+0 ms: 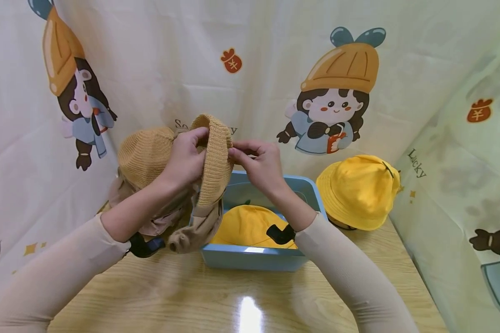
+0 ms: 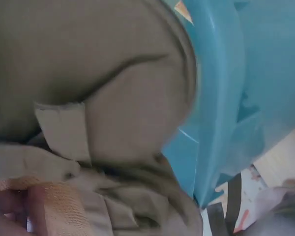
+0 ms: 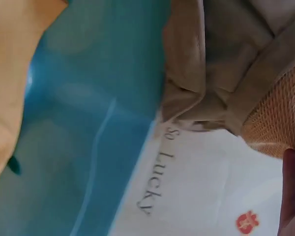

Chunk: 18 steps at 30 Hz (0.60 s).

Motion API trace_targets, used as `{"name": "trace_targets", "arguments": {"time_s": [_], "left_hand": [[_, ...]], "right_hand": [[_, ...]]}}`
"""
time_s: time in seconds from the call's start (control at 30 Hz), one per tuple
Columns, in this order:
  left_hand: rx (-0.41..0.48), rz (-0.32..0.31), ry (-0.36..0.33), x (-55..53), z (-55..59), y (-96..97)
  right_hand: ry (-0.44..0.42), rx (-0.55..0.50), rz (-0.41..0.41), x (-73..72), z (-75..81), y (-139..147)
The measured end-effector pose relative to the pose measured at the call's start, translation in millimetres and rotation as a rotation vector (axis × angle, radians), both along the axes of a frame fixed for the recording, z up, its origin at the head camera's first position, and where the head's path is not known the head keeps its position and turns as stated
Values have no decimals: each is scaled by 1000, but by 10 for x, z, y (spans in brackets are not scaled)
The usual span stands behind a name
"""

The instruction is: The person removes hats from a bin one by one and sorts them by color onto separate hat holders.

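My left hand (image 1: 186, 155) grips a tan ribbed knit hat (image 1: 216, 171), the thumb at its upper edge and the fingers partly hidden behind the fabric. On the other side, my right hand (image 1: 261, 165) pinches the rim between thumb and fingers. Taupe cloth (image 1: 197, 231) hangs below the knit. In the left wrist view this taupe cloth (image 2: 132, 93) is wide, with a small strap. The right wrist view has the knit (image 3: 280, 113) against a taupe band; I cannot tell whether they are one piece. Behind my left hand is another rounded knit hat (image 1: 146, 155).
A blue plastic bin (image 1: 254, 259) stands below my hands, with a yellow hat (image 1: 247, 224) inside. Another yellow bucket hat (image 1: 360, 189) sits right of the bin. More taupe cloth lies at left on the wooden table (image 1: 183, 296). Printed curtains (image 1: 266, 92) enclose the back and sides.
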<state>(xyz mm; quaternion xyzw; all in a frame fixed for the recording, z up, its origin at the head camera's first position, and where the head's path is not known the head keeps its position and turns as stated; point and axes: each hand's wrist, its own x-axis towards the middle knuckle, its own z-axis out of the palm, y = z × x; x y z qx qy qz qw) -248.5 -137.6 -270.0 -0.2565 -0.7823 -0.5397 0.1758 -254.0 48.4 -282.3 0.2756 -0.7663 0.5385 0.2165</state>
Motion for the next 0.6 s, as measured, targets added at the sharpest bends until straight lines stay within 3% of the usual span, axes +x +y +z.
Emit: {"name": "trace_targets", "arguments": {"time_s": [0.23,0.33,0.5,0.6], "left_hand": [[-17,-141,-115,11,-31,-145],[-40,-146,-153,43,-15,-152],[-66,-101,-153,99,19,-116],[-71,-91,-134,150,48,-106]], "right_hand": [[1,-69,-16,46,21,-52],[-11,-86,-41,63,33,-45],[30,-8,-100,81,44,6],[26,-14,-107,75,59,53]]}}
